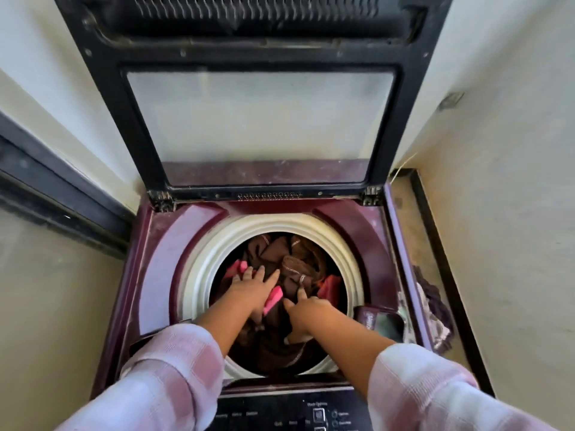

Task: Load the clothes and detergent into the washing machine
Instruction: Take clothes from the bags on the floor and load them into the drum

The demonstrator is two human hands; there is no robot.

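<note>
Lid up, brown and pink clothes [295, 269] already down in the washing machine [199, 262] drum — left hand [249, 290] spread flat pressing them, right hand [306, 312] fingers loosely splayed on the pile, gripping nothing — detergent not in view, apparently left to add.

Bright, soft daylight across the pale walls [497, 150], no hard shadows or strong glare, only a milky haze on the raised lid [261, 119] window. Dim and shadowed down inside the drum [199, 269], dark clothes [298, 262] losing detail there while pink patches stay vivid. Motion blur softening the whole frame, worst on the sleeves [161, 377] at the bottom corners and the panel [280, 412] lettering, barely legible; strong wide-angle bending at the edges, with walls and lid frame splaying outward.
</note>
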